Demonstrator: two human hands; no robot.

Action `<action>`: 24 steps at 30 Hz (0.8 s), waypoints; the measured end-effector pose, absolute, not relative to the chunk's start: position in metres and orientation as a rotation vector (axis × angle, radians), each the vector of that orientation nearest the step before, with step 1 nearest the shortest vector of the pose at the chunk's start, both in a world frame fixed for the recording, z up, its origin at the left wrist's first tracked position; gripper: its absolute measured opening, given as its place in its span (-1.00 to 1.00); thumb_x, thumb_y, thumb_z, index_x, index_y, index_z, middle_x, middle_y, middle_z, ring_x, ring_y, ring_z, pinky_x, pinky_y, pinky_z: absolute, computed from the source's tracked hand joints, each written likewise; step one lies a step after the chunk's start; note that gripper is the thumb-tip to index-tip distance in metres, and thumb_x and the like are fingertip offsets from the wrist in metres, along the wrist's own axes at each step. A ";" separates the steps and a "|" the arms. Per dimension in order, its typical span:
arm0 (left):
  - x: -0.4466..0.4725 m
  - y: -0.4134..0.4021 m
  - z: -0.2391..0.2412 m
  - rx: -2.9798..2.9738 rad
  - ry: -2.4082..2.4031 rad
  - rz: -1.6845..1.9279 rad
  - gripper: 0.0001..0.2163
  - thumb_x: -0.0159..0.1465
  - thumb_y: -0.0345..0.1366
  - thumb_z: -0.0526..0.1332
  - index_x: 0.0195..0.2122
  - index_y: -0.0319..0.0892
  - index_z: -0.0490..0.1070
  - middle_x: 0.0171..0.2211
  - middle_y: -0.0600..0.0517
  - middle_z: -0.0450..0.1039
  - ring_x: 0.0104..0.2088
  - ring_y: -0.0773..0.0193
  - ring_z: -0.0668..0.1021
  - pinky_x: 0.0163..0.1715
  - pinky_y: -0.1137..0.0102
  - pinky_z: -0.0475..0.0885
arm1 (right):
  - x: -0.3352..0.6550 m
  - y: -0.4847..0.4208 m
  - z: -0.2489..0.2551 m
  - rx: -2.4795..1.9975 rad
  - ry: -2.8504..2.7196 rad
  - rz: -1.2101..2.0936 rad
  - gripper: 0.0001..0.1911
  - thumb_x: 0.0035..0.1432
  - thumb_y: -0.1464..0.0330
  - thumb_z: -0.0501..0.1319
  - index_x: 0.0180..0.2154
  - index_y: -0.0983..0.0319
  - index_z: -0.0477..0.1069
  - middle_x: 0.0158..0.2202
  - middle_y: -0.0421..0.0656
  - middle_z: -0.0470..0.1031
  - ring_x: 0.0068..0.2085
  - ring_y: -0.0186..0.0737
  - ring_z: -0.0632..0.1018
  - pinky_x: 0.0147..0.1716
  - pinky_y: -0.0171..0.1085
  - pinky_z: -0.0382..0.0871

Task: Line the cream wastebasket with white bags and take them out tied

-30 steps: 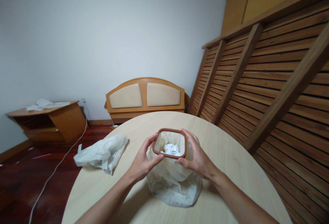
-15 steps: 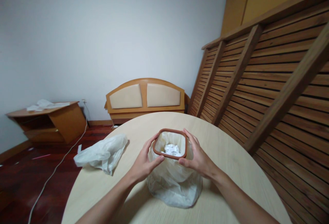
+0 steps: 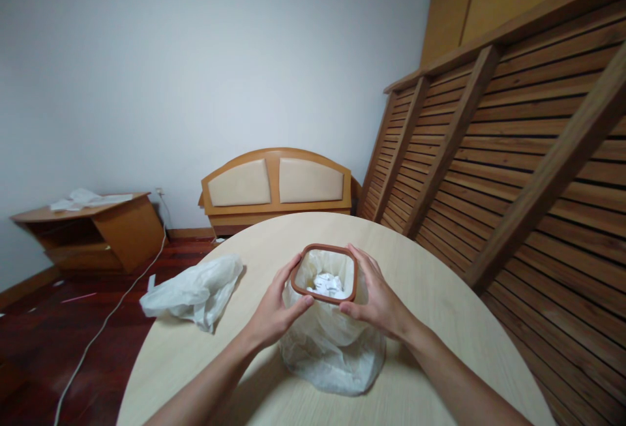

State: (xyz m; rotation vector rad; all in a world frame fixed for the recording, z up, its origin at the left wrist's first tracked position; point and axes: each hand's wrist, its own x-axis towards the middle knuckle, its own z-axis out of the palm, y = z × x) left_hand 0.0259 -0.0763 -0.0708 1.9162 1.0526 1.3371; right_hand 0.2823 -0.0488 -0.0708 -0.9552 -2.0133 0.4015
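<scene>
A small bin stands on the round table (image 3: 430, 295), lined with a white plastic bag (image 3: 332, 348) that hangs down over its sides. A brown square rim ring (image 3: 323, 297) sits around the top of the bin. Crumpled white paper (image 3: 327, 282) lies inside. My left hand (image 3: 274, 308) grips the ring's left side, thumb on the near edge. My right hand (image 3: 374, 299) grips the right side the same way.
A second crumpled white plastic bag (image 3: 193, 290) lies on the table's left edge. Beyond are a wooden headboard (image 3: 276, 186), a low wooden cabinet (image 3: 92, 230) with papers on it, a cable on the dark floor, and slatted wooden panels (image 3: 513, 165) leaning at the right.
Almost nothing has changed; both hands keep their hold on the brown ring, which has shifted very slightly.
</scene>
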 end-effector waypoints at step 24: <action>0.028 -0.076 -0.075 1.954 1.051 1.326 -0.24 0.27 -0.04 0.34 0.41 -0.10 0.07 0.44 -0.19 0.04 0.42 -0.07 0.16 0.41 -0.05 0.01 | 0.283 -0.048 -0.070 -0.911 -1.967 0.498 0.23 -0.06 -0.28 0.30 0.41 0.23 -0.07 0.39 0.19 0.05 0.40 0.25 0.11 0.36 0.23 0.02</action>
